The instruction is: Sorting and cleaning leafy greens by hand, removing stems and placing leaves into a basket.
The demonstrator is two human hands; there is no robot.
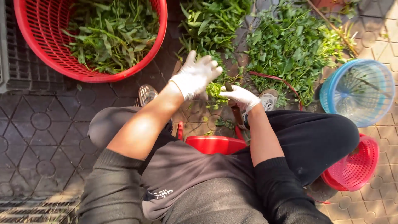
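Closest in, the person's dark lap and black sleeves fill the bottom of the view, with a red stool [215, 144] showing between the knees. Up from there, two white-gloved hands work over the paved floor [41, 137]. The left hand [194, 76] is raised with the fingers [207, 62] loosely curled, half open, and seems to pinch the top of a small bunch of greens [214, 89] that hangs just below it; whether it truly grips is hard to tell. The right hand [241, 97] is closed around a dark knife handle [237, 115], which runs down toward the stool, and the bunch sits just beside its knuckles, between the two hands.

That bunch looks light, limp and easily bruised: thin stems, soft leaves, maybe a bit damp and slippery against the gloves. Best taken at the stems, pinched together near the cut end, not by the leaves.

Round about: a big red basket [37, 45] of leaves at the far left corner of the floor, loose heaps of greens [290, 45] along the far edge, a blue basket [358, 91] at the right edge, a pink basket [356, 166] by the right knee
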